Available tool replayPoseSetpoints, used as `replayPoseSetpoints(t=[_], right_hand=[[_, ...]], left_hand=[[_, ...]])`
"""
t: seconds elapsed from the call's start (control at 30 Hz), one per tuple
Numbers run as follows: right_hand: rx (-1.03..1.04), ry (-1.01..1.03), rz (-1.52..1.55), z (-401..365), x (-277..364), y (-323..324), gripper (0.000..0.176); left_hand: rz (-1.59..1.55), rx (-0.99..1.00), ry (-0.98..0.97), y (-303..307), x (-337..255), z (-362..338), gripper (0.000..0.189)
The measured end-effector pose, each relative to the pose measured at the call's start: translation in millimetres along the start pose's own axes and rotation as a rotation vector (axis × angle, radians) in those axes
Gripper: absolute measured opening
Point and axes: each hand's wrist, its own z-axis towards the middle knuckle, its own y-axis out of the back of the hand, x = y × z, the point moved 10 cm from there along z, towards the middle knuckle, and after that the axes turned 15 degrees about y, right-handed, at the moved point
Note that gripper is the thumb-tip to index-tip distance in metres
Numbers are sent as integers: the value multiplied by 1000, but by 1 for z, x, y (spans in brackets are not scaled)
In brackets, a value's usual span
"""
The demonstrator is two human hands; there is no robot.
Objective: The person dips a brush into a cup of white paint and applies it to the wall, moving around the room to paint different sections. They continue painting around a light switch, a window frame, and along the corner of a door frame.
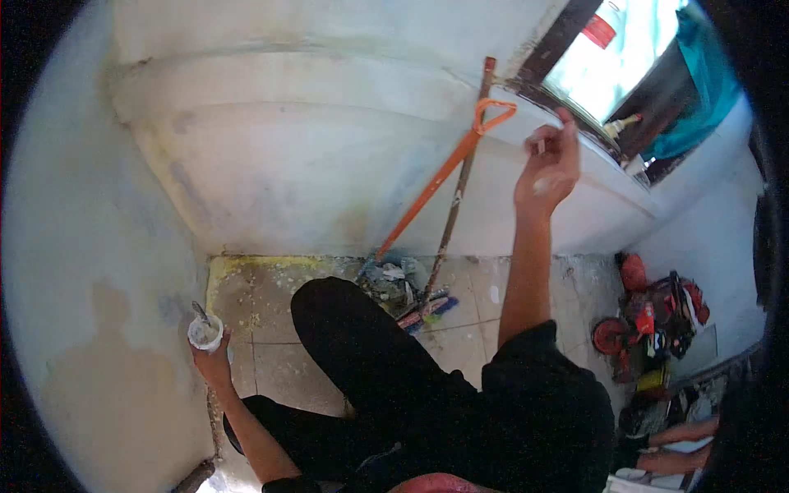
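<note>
My left hand (215, 361) is closed around a small white cup (205, 345) at the lower left, close to the left wall. Whitish paste lies in the cup, and the handle of a small tool (199, 311) sticks up out of it; the tool's other end is hidden. On the right, my right hand (552, 177) is raised in front of the wall below the window. Its fingers are apart and partly bent, slightly blurred, with one pointing up. White smears show on its palm, and I see no tool in it.
An orange long-handled scoop (431, 187) and a broom (456, 205) lean against the wall beside debris (390, 283). The window (612, 49) has a teal cloth (713, 82). Red and black items (657, 316) clutter the right; another person's arms (678, 448) show lower right.
</note>
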Motion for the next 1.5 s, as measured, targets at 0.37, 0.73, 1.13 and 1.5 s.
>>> replayPoseSetpoints(t=[0.37, 0.73, 1.13, 1.5], right_hand=[[-48, 525, -1331, 127, -51, 35, 37], [143, 435, -1494, 100, -72, 61, 56], [-306, -373, 405, -38, -28, 1, 23], [94, -1141, 1363, -266, -75, -229, 46]], left_hand=[[-75, 146, -66, -42, -11, 3, 94], [51, 116, -64, -33, -8, 0, 94], [43, 151, -8, -34, -17, -7, 96], [6, 153, -66, -27, -33, -12, 82]])
